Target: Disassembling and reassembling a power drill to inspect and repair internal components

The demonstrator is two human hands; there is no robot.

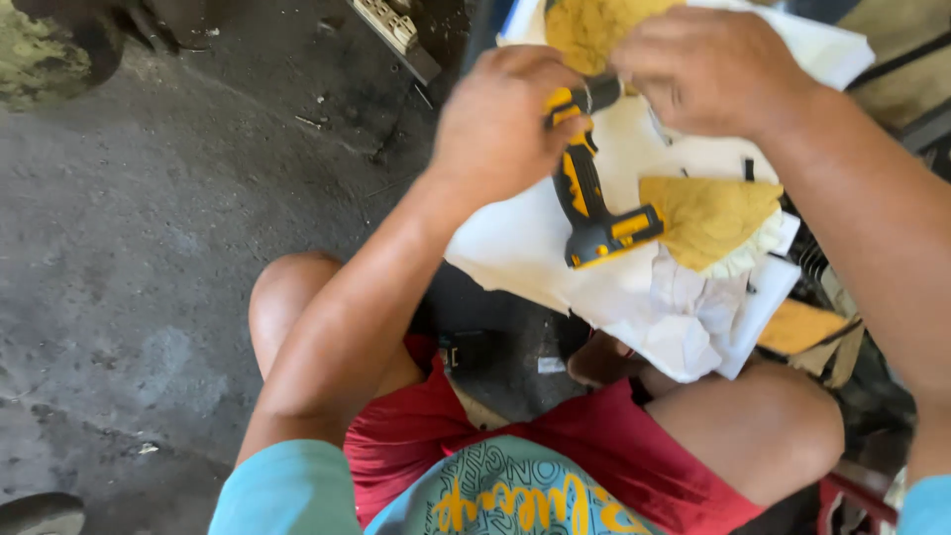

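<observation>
Upper centre of frame: left hand [500, 124] wrapped around yellow-and-black cordless drill [594, 203], right hand [708, 69] pinching its front end, over white sheets [525, 248] with yellow foam [708, 218]; fitting apparently unfinished.

We see grey stained concrete floor [149, 248] at left. Near our knees, red shorts [614, 446] and pale blue shirt with yellow print [505, 495]. Small black object [466, 349] on floor between legs. Ridged pale part [391, 25] lying at top edge.
</observation>
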